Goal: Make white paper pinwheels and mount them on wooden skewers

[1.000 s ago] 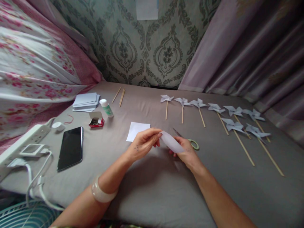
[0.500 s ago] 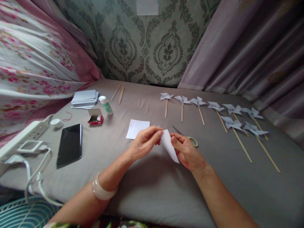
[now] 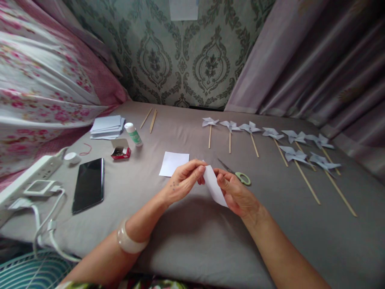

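Both hands pinch one folded piece of white paper [image 3: 214,186] above the grey cloth-covered surface [image 3: 192,241]. My left hand [image 3: 183,180] grips its upper left corner with closed fingers. My right hand [image 3: 236,192] holds its right edge between thumb and fingers. A flat white paper square [image 3: 174,162] lies just behind my left hand. Green-handled scissors [image 3: 237,173] lie right behind my right hand.
Several paper pinwheels on wooden sticks [image 3: 282,146] lie in a row at the right. At the left are a paper stack [image 3: 107,126], glue bottle [image 3: 134,134], small red box [image 3: 120,151], black phone [image 3: 89,184], power strip [image 3: 27,178] and spare sticks [image 3: 150,118].
The paper has gone from a curved, spread shape held low to a narrower folded piece held upright. My right hand moved up and closer to my left.
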The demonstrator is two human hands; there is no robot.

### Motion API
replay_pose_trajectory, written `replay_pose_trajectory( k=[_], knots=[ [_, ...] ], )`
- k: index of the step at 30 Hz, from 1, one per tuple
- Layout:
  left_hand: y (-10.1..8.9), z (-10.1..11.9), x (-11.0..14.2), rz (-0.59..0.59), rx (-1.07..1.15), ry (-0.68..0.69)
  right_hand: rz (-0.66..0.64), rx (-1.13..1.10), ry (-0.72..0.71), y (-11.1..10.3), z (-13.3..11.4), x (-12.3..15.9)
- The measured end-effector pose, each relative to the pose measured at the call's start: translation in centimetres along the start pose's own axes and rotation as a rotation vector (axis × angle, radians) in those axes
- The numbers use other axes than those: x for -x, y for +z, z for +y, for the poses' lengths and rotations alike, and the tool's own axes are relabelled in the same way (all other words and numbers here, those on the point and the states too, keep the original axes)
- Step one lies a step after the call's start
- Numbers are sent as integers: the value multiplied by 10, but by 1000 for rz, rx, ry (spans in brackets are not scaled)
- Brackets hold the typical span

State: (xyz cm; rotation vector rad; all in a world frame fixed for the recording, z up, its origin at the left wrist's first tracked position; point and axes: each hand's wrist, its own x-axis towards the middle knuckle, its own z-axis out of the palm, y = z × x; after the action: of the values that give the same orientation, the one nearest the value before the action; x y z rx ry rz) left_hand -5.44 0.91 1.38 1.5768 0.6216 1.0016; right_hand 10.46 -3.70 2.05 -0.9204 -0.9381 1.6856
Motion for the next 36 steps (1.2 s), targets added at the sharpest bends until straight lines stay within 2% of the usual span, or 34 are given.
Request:
replay_pose_trajectory(
  k=[5,9,11,16,19,23,26,29,36],
  knots=[
    [-1,-1,1,-9,29,15,-8,14,-2,-2,2,1],
    [-1,-2,-1,-10,50,20,77,123,-2,-6,2,0],
    [-1,-3,-2,5,43,3,151,289,-100,-7,0,0],
    [-3,-6,-4,40,-19,-5,327,718,-516,-4,-4,1],
    [-4,-7,-3,39,-69,44,385,812,-642,-2,-2,1],
    [-2,-7,0,78,-139,137,420,892,-730,-1,1,1],
    [-2,-6,1,102,-230,225,417,932,-744,-2,0,1],
    [-2,-4,1,102,-303,274,350,914,-700,-4,-4,2],
    [-4,-5,-2,71,-239,259,187,664,-409,-15,-12,3]
  ],
)
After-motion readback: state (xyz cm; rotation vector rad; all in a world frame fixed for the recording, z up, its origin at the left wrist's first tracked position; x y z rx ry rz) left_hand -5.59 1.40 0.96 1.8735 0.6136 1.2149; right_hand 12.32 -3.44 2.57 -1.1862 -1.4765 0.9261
